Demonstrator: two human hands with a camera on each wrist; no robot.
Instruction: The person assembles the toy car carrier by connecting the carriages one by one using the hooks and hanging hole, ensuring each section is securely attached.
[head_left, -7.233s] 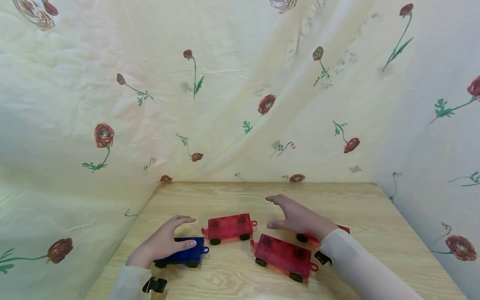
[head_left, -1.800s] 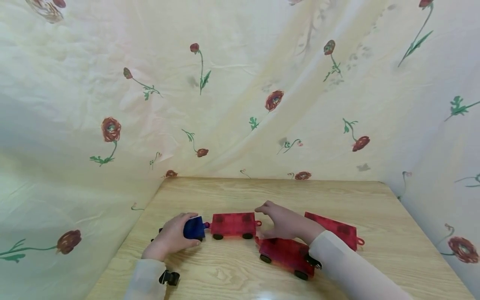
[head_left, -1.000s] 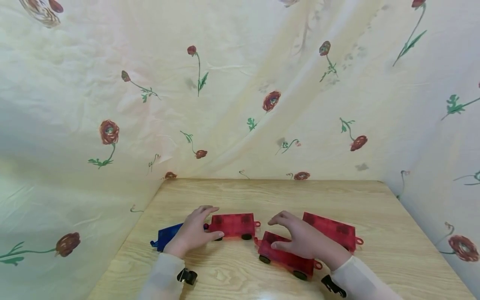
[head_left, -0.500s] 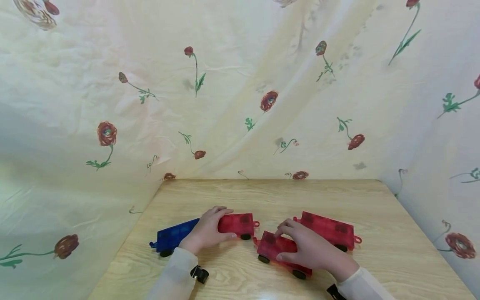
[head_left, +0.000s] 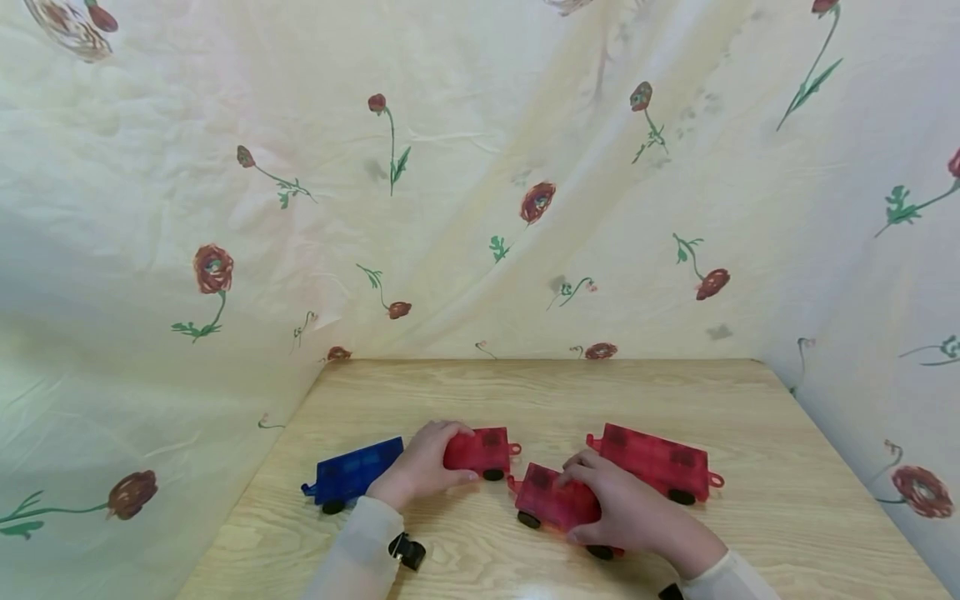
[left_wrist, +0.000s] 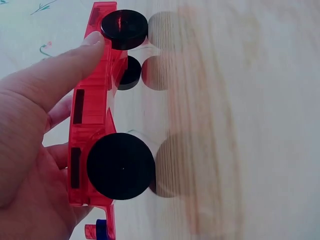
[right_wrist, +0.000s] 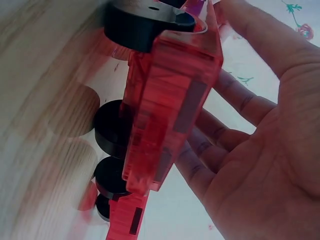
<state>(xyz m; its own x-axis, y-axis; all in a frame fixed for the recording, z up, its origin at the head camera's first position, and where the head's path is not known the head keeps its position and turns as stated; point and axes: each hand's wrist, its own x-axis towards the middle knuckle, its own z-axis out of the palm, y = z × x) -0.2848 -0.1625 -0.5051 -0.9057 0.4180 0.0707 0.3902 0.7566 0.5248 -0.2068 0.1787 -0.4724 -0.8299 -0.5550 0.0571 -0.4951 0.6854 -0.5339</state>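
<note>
I see the left hand point(head_left: 423, 463) gripping a red car point(head_left: 485, 450), with a blue car point(head_left: 360, 471) at its nine o'clock. The right hand point(head_left: 630, 508) grips a second red car point(head_left: 551, 502); a third red car point(head_left: 654, 461) sits at two o'clock from it.

Translucent red toy wagon point(head_left: 483, 451), black-wheeled: standing wheels-down, its ring point(head_left: 515, 449) facing right. Second red wagon point(head_left: 551, 497), matching: slanting just in front, rightward, its hook point(head_left: 512, 483) pointing left.
</note>
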